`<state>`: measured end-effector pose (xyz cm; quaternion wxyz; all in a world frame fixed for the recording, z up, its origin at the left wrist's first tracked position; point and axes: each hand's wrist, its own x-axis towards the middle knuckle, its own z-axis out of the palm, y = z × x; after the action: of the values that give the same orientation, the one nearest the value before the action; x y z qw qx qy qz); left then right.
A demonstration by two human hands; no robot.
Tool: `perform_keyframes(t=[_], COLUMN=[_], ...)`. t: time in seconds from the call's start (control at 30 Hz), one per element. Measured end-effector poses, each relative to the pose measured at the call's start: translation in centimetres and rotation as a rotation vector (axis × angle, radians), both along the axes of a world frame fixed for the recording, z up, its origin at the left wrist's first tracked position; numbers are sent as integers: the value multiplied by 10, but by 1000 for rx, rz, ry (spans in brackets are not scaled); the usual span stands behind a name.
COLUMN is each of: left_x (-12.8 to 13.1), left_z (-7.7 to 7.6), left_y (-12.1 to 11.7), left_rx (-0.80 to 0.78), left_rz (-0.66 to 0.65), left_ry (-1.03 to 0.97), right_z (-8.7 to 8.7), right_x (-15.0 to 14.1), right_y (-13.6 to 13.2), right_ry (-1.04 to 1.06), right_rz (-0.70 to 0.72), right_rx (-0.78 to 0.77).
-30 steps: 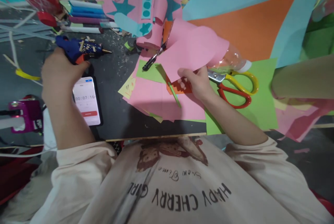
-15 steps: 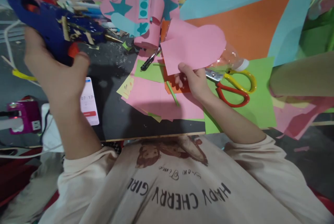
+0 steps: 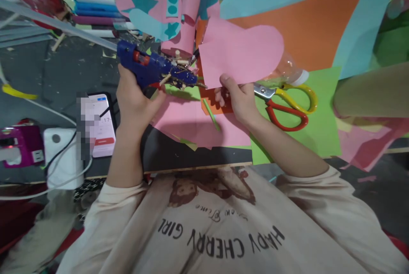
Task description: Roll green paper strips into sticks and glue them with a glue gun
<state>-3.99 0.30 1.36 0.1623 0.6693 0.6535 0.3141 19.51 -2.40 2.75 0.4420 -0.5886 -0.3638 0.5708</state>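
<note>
My left hand (image 3: 136, 103) is wrapped round the handle of a blue hot glue gun (image 3: 150, 67). Its nozzle points right, right by the lower left corner of a pink paper cutout (image 3: 239, 50) with one rounded end; whether they touch I cannot tell. Dried bits cling to the gun's front, and a long translucent glue stick (image 3: 64, 27) runs out of its back. My right hand (image 3: 238, 101) pinches the cutout's lower edge between thumb and fingers. Just right of that hand lie scissors (image 3: 287, 105) with one yellow and one red handle, on green paper.
Behind stands a pink paper tube piece (image 3: 179, 44) with teal stars and dots. Orange paper (image 3: 297, 44), a clear plastic bottle (image 3: 286, 69) and a cardboard roll (image 3: 373, 93) lie to the right. At left are a phone (image 3: 104, 127), a white power block (image 3: 62, 159) and cables.
My left hand has brought the glue gun right and down, from the far left to the pink cutout's corner. My right hand still holds the cutout, nearly in place.
</note>
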Motion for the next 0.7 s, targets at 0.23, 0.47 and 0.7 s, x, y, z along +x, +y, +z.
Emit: perform_keyframes(t=[0.23,0.47,0.7], left_x=[2,2,3], left_z=[-1,-2,-2], left_y=[-1,-2,-4], left_rx=[15,11,-39], left_rz=[7,21,20], left_ry=[3,23,20], right_z=[0,1,0], right_x=[1,1,2], right_y=[1,1,0], right_ry=[25,-15,-24], right_rz=[-22,-11,14], right_rx=[9,-14,-4])
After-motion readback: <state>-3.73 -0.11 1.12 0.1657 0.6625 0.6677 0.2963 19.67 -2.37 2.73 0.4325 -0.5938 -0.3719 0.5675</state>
